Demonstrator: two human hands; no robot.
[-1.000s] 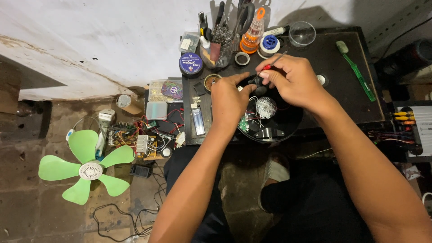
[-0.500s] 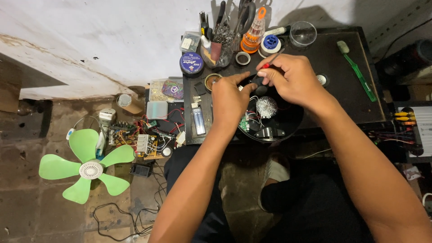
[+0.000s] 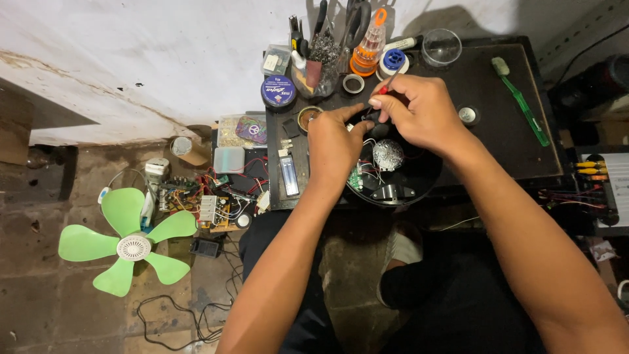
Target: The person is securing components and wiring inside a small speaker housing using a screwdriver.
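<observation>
A: We note the left hand (image 3: 335, 145) pinching a small dark part (image 3: 359, 118) at the rim of the round black housing (image 3: 419, 180), fingers closed narrow on it. We judge it serves as a brace, so the part does not shift under the tool.

B: Agreed. The right hand (image 3: 419, 111) is closed on a thin red-handled tool (image 3: 388, 83), held pen-fashion, its tip angled down to the same part. Whether the tip touches, we cannot tell; the fingers hide it.

A: The housing sits at the near edge of the dark work table (image 3: 485, 98), close to the body, open side up. A green circuit board (image 3: 356, 177) and a silvery round piece (image 3: 388, 155) lie inside it, wires between them.

B: Both wrists meet over the housing, likely for steadiness. The tool cup (image 3: 314, 65) and blue tin (image 3: 278, 91) stand at the back, within reach.

A: The green fan blade (image 3: 128, 239) lies on the floor, well apart, beside a second wired board (image 3: 209, 203).
</observation>
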